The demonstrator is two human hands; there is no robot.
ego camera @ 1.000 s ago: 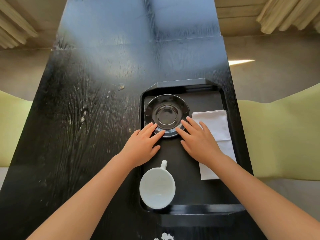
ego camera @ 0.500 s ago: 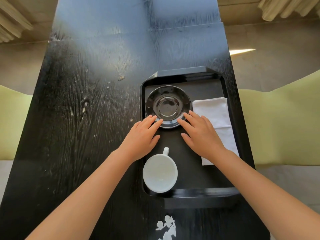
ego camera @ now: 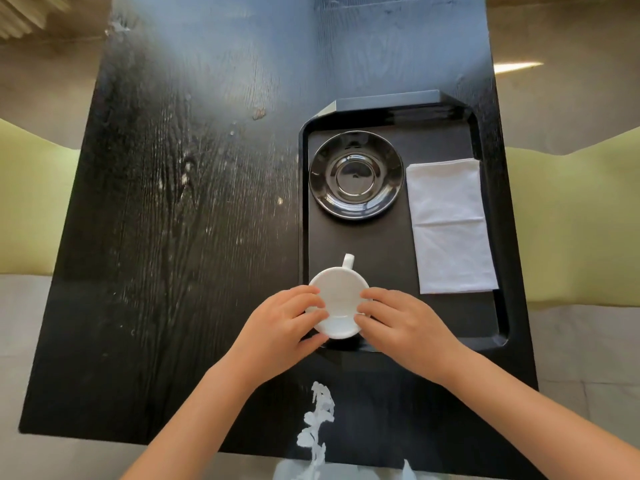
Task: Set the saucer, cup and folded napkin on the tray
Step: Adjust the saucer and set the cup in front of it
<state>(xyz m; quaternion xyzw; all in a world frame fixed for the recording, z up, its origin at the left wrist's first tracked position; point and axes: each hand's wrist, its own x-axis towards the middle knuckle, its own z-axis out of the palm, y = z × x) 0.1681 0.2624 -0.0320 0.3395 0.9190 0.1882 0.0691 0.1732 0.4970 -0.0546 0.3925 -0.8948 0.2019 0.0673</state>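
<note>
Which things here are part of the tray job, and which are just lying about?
Part of the job:
- tray
- black saucer, on the tray
- white cup, on the tray, left hand and right hand on its sides
- folded napkin, on the tray beside the saucer

Just lying about:
- black table
- white flower-shaped mark at the table's near edge
- yellow-green seats at either side

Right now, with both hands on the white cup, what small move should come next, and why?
Probably lift the cup and carry it forward onto the saucer. Left hand and right hand grip its sides, the saucer sits empty on the tray, and the napkin already lies beside it.
</note>
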